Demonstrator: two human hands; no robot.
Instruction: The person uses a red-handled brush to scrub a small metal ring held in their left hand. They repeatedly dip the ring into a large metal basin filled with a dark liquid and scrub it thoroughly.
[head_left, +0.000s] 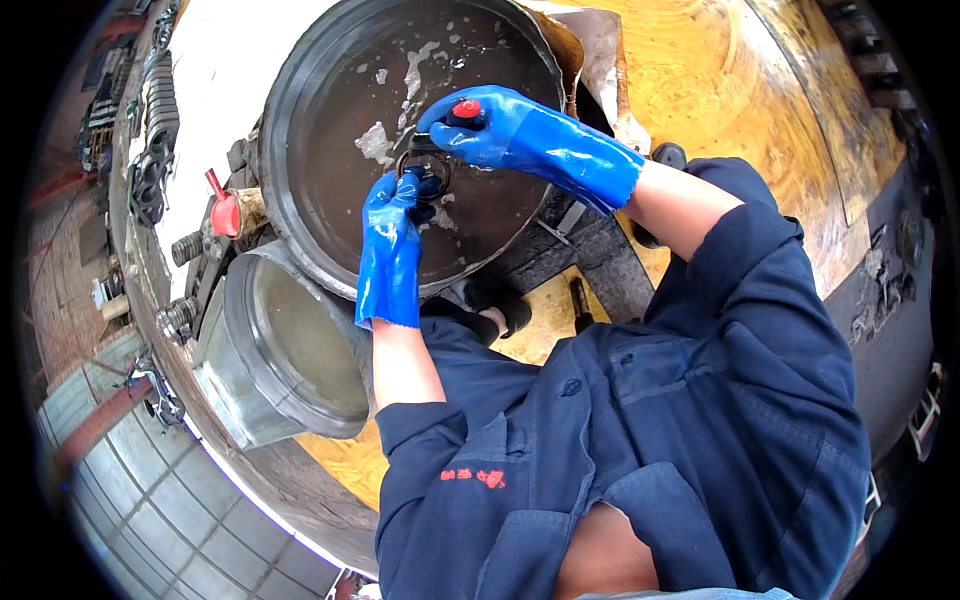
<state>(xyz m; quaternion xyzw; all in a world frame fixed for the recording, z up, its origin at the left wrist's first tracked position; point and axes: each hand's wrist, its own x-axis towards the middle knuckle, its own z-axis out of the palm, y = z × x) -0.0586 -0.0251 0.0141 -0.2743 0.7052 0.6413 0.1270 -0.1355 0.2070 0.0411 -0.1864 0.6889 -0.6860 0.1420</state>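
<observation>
Both my hands wear long blue rubber gloves and work above a large round tub (277, 205) of dark, murky liquid with grey scum floating on it. My left hand (392, 225) is closed on the near side of a dark ring-shaped part (403, 163), which is held just over the liquid. Above that part, my right hand (480, 125) is wrapped around a black-handled tool (466, 109) with a red end. The tool's working end is hidden under the glove, so I cannot tell its kind.
Left of my left forearm, a clear-walled bucket (232, 330) of yellowish liquid stands against the tub. A red plastic scoop-like piece (225, 212) lies beside the tub's left rim. Dark metal ring parts (160, 110) line the far left edge. Yellow-stained sheeting (700, 70) covers the right.
</observation>
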